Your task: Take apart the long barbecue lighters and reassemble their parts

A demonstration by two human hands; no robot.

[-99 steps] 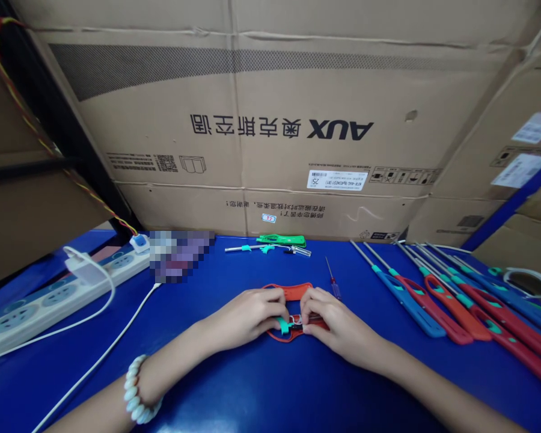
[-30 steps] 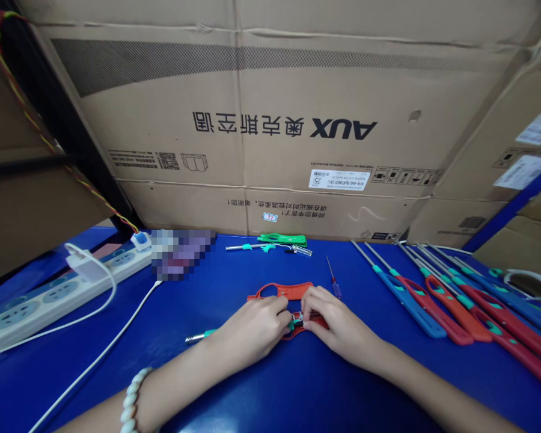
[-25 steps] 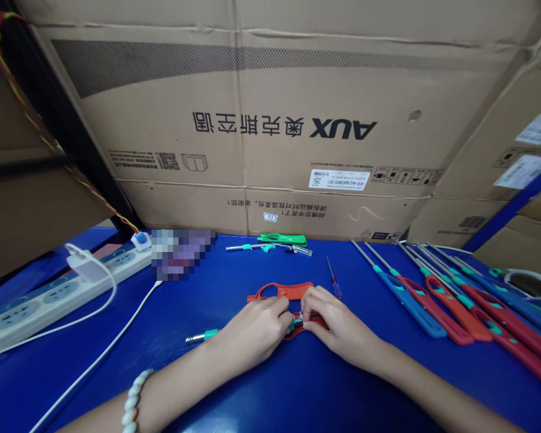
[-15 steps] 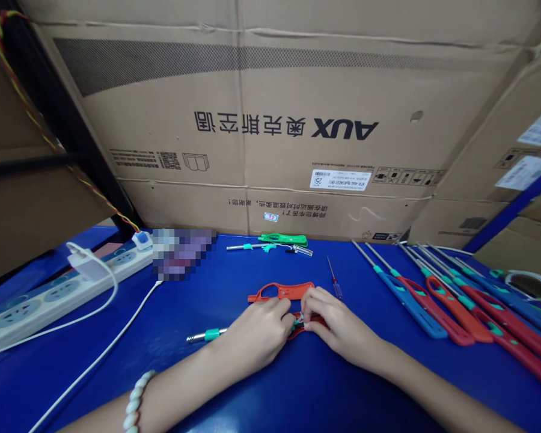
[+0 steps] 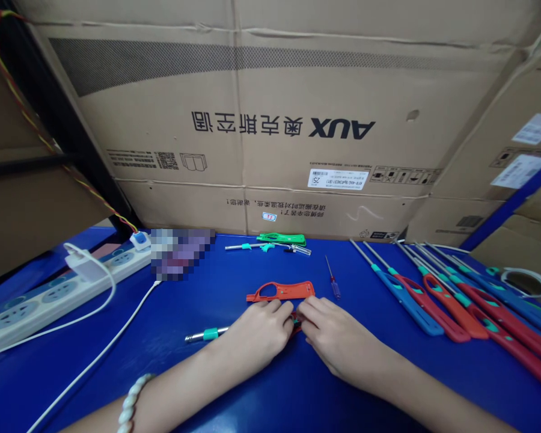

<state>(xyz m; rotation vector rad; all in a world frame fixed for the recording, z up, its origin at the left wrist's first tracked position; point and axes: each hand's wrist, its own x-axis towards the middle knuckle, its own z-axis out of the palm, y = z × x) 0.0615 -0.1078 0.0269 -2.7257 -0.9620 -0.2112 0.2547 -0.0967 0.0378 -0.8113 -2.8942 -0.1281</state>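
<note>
Close together at the middle of the blue table, my two hands are bent over a red lighter shell (image 5: 296, 329) that mostly hides beneath them. My left hand (image 5: 267, 328) has its fingers curled on the shell's left part. From under it a metal tube (image 5: 196, 338) with a green collar (image 5: 210, 334) sticks out to the left. My right hand (image 5: 327, 331) is closed over the shell's right part, and its fingertips are hidden. Just beyond the hands lies an orange-red half shell (image 5: 293, 291) with a loop at its left end.
A screwdriver (image 5: 333, 287) lies behind my right hand. Green lighter parts (image 5: 282, 239) are by the carton (image 5: 270, 150). Several long lighters (image 5: 408, 300) fan out at right. At left are a power strip (image 5: 58, 291), a white cable (image 5: 103, 349) and a pixelated object (image 5: 183, 252).
My right hand has turned over the shell's right part, covering the inside that showed before, and its fingers are more tucked in. My left hand has barely moved. The view has shifted slightly.
</note>
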